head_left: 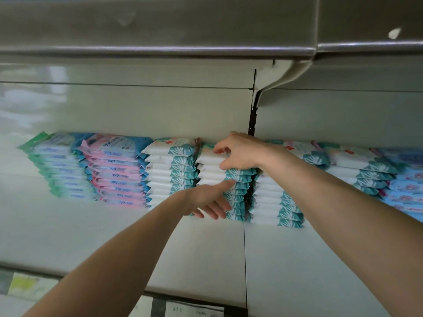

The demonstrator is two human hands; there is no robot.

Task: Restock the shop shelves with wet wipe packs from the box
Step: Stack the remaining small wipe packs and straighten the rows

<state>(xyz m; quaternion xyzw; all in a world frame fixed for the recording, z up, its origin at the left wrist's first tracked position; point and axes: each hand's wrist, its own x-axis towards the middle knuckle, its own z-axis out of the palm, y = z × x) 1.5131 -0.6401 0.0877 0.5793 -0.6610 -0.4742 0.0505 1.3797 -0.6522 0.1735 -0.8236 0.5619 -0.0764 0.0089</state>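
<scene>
Step in hand: seating the top pack (209,156) on the centre stack (235,195) of white-and-teal wipes, mid-frame. The right hand (238,152) grips that pack, fingers curled over its top face, thumb at the front edge. The left hand (206,200) holds nothing: fingers straight and slightly apart, index tip touching the stack front a few packs lower. The box is not in view.

Handling, as judgement: the left hand should brace the stack front while the right hand slides the pack back until its front edge sits flush w/ those below. Packs look like soft, slick film, so an off-centre push could skew the column or shove upper packs toward the back panel (137,106). Advise releasing the thumb last, then squaring edges w/ flat fingers. Stack top looks approx. level w/ the neighbour stack (170,175) at frame left; the top of the stack at frame right (274,202) is hidden by the forearm.

Surface: pale, glossy metal shelf (206,259), w/ a seam running down lower centre. Pink packs (116,170) and green packs (59,165) lie mid-left, blue packs (405,186) at the far right edge. An upper shelf (160,26) spans the top of frame, its bracket (272,81) right of centre. Price labels (194,311) sit at bottom centre, text too blurred to read.
</scene>
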